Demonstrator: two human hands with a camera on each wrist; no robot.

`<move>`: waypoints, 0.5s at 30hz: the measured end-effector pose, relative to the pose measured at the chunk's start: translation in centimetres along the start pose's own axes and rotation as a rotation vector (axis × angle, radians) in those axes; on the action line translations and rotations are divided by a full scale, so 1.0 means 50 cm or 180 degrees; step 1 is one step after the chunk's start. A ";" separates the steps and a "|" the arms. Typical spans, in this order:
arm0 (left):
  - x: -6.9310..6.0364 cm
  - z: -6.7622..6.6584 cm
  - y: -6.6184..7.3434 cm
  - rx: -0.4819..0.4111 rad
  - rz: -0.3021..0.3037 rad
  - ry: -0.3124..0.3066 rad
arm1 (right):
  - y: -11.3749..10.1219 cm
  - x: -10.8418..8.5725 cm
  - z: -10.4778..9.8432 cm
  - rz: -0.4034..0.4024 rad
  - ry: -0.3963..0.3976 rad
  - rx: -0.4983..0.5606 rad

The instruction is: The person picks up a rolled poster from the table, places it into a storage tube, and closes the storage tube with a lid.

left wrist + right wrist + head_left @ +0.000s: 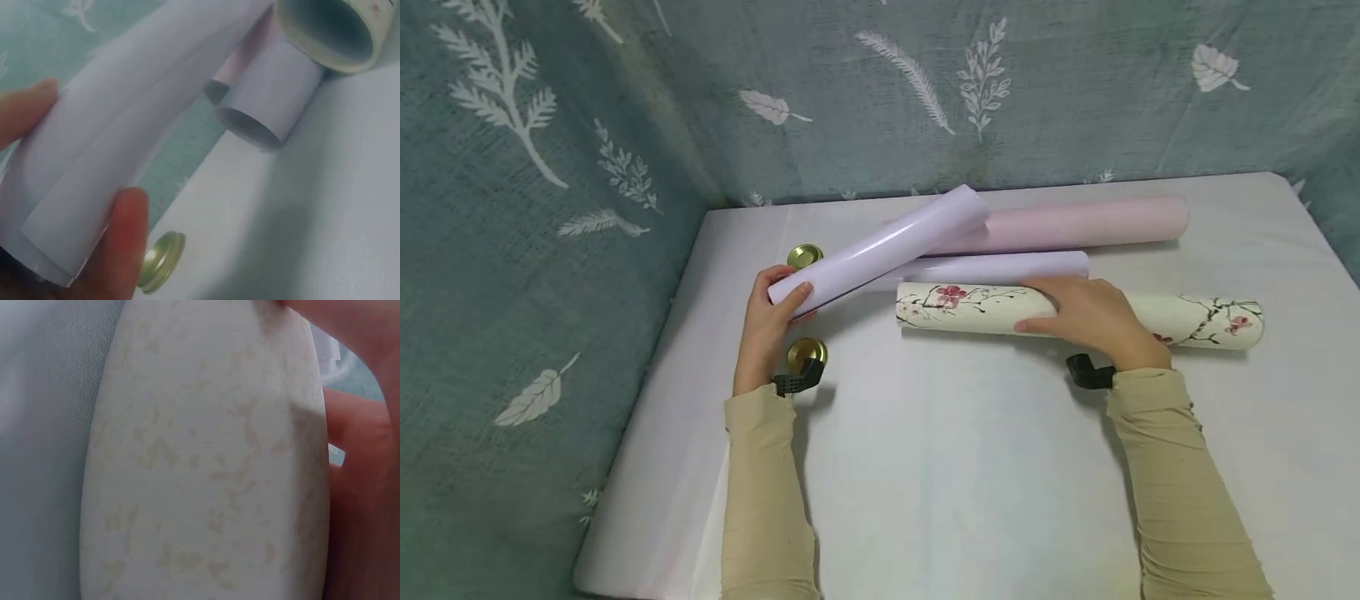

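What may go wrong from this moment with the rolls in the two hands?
The left hand grips the slanted lilac roll near one end, so its far end might knock the pink roll. That lilac roll's overlapping edge could loosen and unwind. If the right hand lets go, the round flowered roll might roll away.

I count four rolls in all: two plain lilac ones, the upper lilac roll [880, 250] and the lower lilac roll [1007, 266], plus one pink roll [1097, 223] and one cream blossom-print roll [958, 306]. I get two round gold pieces, the far gold piece [805, 256] and the near gold piece [806, 353]. I also see one white worktop [925, 475], two hands, the left hand [770, 317] and the right hand [1092, 315], and two beige sleeves [767, 500].
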State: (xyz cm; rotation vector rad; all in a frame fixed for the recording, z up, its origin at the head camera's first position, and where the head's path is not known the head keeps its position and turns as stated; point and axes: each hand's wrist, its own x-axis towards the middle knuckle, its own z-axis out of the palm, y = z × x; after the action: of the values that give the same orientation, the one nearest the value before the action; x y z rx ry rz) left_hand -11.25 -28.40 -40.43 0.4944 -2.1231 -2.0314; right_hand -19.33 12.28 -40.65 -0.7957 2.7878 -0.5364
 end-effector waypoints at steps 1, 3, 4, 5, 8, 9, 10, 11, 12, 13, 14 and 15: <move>0.003 0.010 0.002 0.0066 0.0043 -0.0005 | 0.005 -0.005 -0.003 0.0035 -0.0005 -0.0014; 0.004 0.023 0.008 0.0266 0.0110 0.0050 | 0.010 -0.010 -0.006 0.0026 -0.0027 -0.0019; 0.002 0.026 0.011 0.0338 0.0133 0.0089 | 0.011 -0.009 -0.006 0.0002 -0.0046 -0.0026; -0.001 0.027 0.013 0.0386 0.0144 0.0131 | 0.011 -0.008 -0.006 -0.0022 -0.0057 -0.0026; -0.008 0.027 0.021 0.0135 0.0218 0.0124 | 0.011 -0.003 -0.003 -0.0053 -0.0079 -0.0036; -0.009 0.027 0.023 -0.0046 0.0252 0.0098 | 0.011 -0.002 -0.003 -0.0051 -0.0079 -0.0040; -0.010 0.027 0.023 -0.0224 0.0291 0.0078 | 0.012 -0.001 -0.002 -0.0051 -0.0078 -0.0047; -0.010 0.027 0.023 -0.0420 0.0326 0.0053 | 0.013 0.000 -0.002 -0.0051 -0.0072 -0.0045; -0.010 0.028 0.022 -0.0616 0.0357 0.0033 | 0.015 0.000 -0.002 -0.0059 -0.0063 -0.0052; -0.009 0.028 0.019 -0.0754 0.0390 0.0034 | 0.017 0.001 -0.003 -0.0071 -0.0051 -0.0055; -0.007 0.027 0.016 -0.0834 0.0413 0.0047 | 0.019 0.001 -0.003 -0.0087 -0.0038 -0.0055; -0.006 0.026 0.012 -0.0890 0.0434 0.0057 | 0.020 0.001 -0.003 -0.0103 -0.0023 -0.0055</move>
State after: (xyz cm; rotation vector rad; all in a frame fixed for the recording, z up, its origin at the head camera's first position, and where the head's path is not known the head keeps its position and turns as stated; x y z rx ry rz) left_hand -11.50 -27.05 -39.87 0.3153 -1.7688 -2.1860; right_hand -19.91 13.10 -40.90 -0.8462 2.7812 -0.5144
